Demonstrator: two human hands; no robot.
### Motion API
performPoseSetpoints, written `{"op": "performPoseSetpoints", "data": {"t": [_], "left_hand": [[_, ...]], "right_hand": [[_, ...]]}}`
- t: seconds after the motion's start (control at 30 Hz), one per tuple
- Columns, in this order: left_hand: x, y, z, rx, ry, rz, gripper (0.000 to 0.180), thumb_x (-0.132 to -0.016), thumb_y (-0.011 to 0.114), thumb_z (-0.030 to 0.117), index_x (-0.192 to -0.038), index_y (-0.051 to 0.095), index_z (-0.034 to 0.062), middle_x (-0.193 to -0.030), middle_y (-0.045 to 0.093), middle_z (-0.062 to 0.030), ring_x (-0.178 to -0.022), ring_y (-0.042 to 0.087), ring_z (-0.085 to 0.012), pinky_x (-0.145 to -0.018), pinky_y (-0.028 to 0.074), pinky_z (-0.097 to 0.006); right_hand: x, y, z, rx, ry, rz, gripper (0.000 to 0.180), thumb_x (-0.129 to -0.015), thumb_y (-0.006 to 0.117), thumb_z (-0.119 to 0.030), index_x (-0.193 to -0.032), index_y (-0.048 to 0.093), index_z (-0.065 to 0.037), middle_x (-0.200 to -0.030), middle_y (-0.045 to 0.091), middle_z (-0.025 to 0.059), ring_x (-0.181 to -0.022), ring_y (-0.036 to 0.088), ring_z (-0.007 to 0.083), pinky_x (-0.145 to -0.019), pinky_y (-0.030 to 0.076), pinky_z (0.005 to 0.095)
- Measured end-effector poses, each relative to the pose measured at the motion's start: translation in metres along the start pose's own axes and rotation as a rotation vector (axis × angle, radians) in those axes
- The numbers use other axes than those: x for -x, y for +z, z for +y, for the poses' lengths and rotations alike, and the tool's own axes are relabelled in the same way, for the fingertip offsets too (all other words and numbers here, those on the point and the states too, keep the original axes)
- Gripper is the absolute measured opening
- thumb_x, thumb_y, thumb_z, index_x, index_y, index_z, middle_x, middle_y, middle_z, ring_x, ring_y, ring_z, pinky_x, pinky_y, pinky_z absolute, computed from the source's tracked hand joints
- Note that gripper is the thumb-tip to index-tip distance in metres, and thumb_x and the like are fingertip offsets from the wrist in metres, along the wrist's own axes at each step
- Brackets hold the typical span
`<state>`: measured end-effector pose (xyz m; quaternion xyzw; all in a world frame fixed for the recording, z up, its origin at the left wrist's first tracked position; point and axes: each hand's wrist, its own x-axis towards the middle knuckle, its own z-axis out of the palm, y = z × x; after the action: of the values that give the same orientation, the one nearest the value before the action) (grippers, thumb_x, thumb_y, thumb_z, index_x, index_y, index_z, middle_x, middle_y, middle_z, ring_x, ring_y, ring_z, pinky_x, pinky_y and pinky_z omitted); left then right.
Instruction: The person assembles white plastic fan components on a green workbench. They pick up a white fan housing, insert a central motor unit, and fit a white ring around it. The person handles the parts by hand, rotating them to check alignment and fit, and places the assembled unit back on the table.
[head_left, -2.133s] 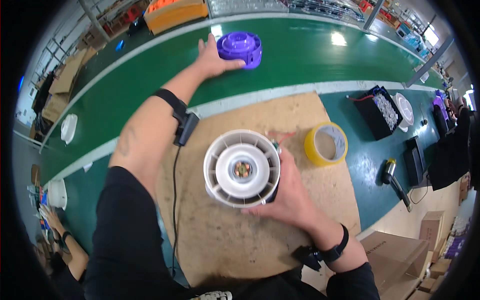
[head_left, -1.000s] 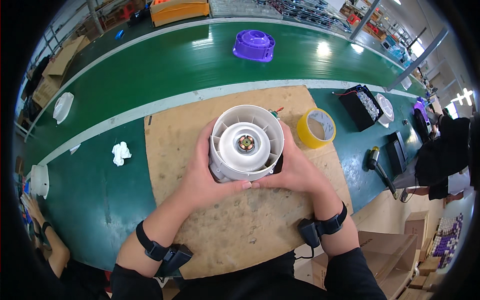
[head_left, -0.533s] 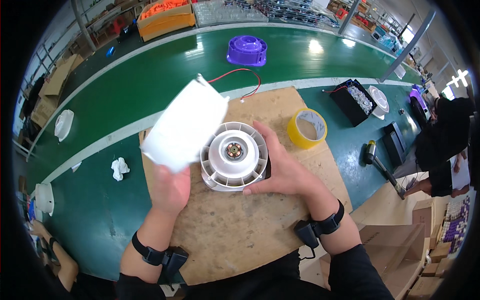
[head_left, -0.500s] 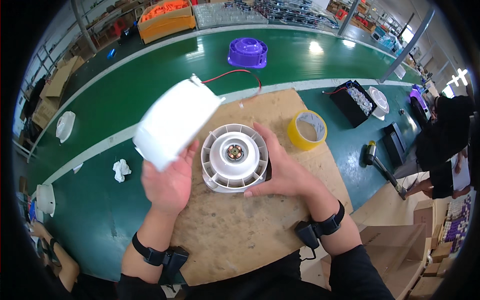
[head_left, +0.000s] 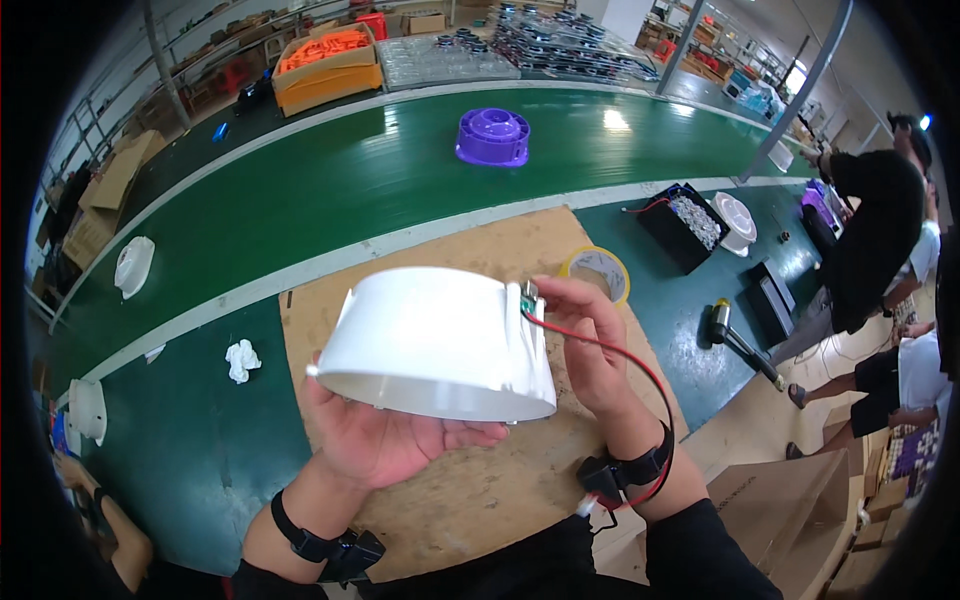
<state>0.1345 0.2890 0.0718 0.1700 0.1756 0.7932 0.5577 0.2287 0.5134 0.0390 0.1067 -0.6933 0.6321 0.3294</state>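
Observation:
A smooth white plastic housing (head_left: 425,335) is held tilted above the cardboard sheet, its hollow underside partly toward me. My left hand (head_left: 375,440) supports it from below at the left, fingers curled under the rim. At the right end, the fingers of my right hand (head_left: 590,345) close on its edge, beside a small green circuit board (head_left: 527,303). From that board a red and black wire (head_left: 645,370) loops down over my right forearm to a white connector (head_left: 587,506). The round white fan unit does not show; the housing may hide it.
A yellow tape roll (head_left: 600,272) stands behind my right hand on the cardboard sheet (head_left: 310,310). The green conveyor (head_left: 330,180) carries a purple fan housing (head_left: 493,138). Rightward are a black box of small parts (head_left: 690,220) and a hammer (head_left: 738,340). Crumpled tissue (head_left: 241,361) lies left.
The white housing has swung down and right, from upper left to in front of me. My right hand has left the round fan unit, now out of sight, and grips the housing's end.

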Motion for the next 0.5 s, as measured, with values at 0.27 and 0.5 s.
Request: {"op": "performPoseSetpoints", "data": {"t": [0.27,0.5], "left_hand": [[0.005,-0.038,-0.014,0.072,0.044,-0.122,0.105,-0.079,0.045,0.085,-0.155,0.027,0.0144,-0.153,0.038,-0.0162,-0.13,0.052,-0.0393,-0.097,0.053,-0.057],[0.004,-0.028,-0.018,-0.244,0.043,0.098,0.105,-0.079,0.045,0.085,-0.153,0.031,0.0117,-0.152,0.04,-0.0166,-0.136,0.046,-0.0381,-0.109,0.042,-0.058]], "right_hand": [[0.006,0.009,-0.024,-0.202,-0.066,-0.028,0.045,-0.102,0.053,-0.033,-0.125,0.062,0.004,-0.11,0.067,0.0156,-0.099,0.062,0.0201,-0.088,0.048,0.034],[0.01,0.003,-0.033,-0.215,-0.042,-0.029,0.025,-0.098,0.057,-0.012,-0.116,0.066,0.004,-0.106,0.068,0.0142,-0.094,0.062,0.0176,-0.084,0.048,0.0302]]}}
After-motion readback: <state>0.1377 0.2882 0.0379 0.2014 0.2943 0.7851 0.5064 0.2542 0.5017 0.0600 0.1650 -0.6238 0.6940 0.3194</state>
